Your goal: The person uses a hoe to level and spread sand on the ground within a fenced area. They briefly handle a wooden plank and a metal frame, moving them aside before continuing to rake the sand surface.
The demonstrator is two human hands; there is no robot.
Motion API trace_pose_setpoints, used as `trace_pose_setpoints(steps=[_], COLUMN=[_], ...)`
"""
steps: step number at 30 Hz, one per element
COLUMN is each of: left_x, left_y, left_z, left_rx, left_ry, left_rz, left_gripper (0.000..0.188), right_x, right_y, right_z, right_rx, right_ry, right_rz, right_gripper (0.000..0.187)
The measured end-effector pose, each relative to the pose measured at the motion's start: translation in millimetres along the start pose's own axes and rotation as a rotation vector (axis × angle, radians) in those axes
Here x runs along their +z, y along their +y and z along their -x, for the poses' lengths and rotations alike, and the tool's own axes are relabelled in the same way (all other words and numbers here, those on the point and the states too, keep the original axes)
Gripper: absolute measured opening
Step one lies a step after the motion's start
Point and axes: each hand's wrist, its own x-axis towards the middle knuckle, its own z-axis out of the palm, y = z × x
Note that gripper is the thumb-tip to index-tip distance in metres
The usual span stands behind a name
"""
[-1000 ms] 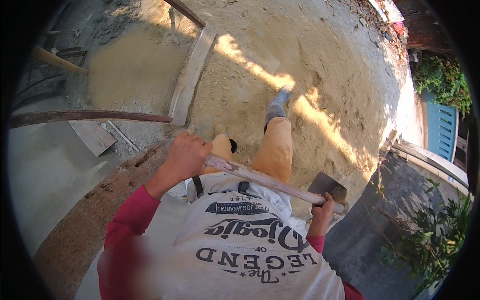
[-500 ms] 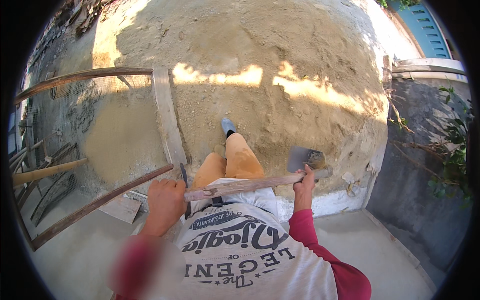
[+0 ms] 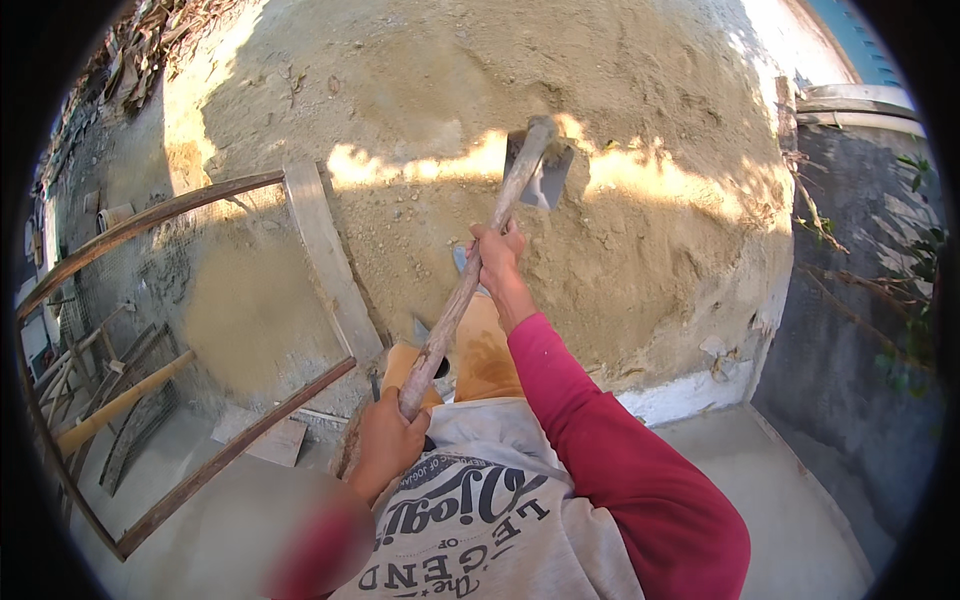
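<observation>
A hoe (image 3: 458,312) with a rough wooden handle slants away from me, its flat metal blade (image 3: 546,186) over the far sand. My left hand (image 3: 388,438) is wrapped round the near end of the handle, close to my waist. Farther up, my right hand (image 3: 496,256) grips the shaft with that arm stretched forward. The blade lies against or just above the brown sand heap (image 3: 640,270); I cannot tell whether it touches. My legs (image 3: 484,350) stand at the near side of the heap, partly behind the handle.
At left a wooden-framed mesh screen (image 3: 235,457) surrounds a patch of fine sand (image 3: 245,315), with a board (image 3: 325,260) along its side. Bamboo and wooden pieces (image 3: 125,402) lie beyond. A grey wall (image 3: 850,330) with branches borders the right; a pale ledge (image 3: 688,396) edges the heap.
The hoe has swung from lying crosswise before my waist to pointing forward. My right hand went forward and left with it, while my left hand moved slightly right and nearer my body.
</observation>
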Motion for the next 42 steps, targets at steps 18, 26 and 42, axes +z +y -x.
trace_pose_setpoints(steps=[18,26,42], left_x=[228.6,179.2,159.3], left_y=[96.1,175.9,283.0], left_z=[-81.0,-94.9,-97.9], left_rx=[-0.604,-0.405,0.901], left_ry=[-0.716,-0.892,0.059], left_rz=[0.518,0.678,0.977], left_gripper=[0.009,0.018,0.041], right_x=[-254.7,-278.0,-335.1], right_y=[128.4,45.4,-80.2], right_z=[-45.2,-75.7,-28.6], right_rx=[0.315,0.508,0.451], right_ry=[0.173,0.055,-0.126], right_rz=[0.539,0.305,-0.851], right_gripper=[0.034,0.013,0.029])
